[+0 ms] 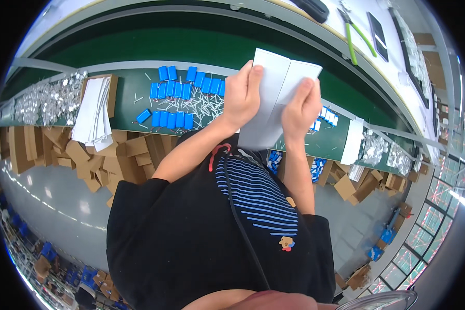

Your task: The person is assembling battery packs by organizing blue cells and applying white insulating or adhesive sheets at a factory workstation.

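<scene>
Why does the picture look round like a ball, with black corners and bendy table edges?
In the head view, a wide fisheye lens squeezes everything into a circle, so the long green workbench curves and the corners stay black. The middle is sharp: both hands and the folded white cardboard sheet look clear. The grey floor shows shiny light spots.
</scene>
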Tool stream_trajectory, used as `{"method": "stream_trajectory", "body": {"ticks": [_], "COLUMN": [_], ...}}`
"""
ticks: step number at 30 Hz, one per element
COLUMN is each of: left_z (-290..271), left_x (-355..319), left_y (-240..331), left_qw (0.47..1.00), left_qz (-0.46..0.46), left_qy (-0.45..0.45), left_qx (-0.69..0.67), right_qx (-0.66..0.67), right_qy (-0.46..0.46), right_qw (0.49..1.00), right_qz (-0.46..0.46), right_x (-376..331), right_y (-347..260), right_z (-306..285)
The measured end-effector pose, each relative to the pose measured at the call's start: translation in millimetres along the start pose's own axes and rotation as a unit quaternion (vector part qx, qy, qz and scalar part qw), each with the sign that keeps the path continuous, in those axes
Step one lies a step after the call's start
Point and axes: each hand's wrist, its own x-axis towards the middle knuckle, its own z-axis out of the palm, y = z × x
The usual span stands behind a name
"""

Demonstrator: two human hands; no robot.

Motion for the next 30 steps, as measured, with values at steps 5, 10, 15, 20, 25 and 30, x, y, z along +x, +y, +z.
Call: {"method": "stream_trajectory", "body": {"ticks": [5, 10, 15, 20, 25, 30], "left_z": [4, 8, -6, -23, -25, -33], "left_x": [11, 9, 4, 1, -4, -12], "left_y": [13, 2, -3, 15, 12, -6], "left_qw": [0.925, 0.893, 0.980, 0.864, 0.865, 0.862], "left_qz": [-0.233, -0.345, -0.034, 0.407, 0.371, 0.384], "left_qy": [-0.083, -0.034, 0.102, -0.023, -0.119, -0.162], "left_qx": [-0.289, -0.286, -0.169, 0.294, 0.317, 0.288], "right_qx": [0.169, 0.110, -0.001, -0.017, 0.024, 0.059], "right_qy": [0.023, -0.026, 0.005, -0.030, -0.063, -0.102], "right_qw": [0.985, 0.992, 0.997, 0.994, 0.996, 0.993], "right_qz": [-0.033, -0.049, -0.072, -0.104, -0.066, 0.007], "right_x": [10, 11, 18, 17, 20, 19], "right_y": [-1, -5, -7, -7, -1, 15], "right_z": [21, 24, 5, -12, -29, -42]}}
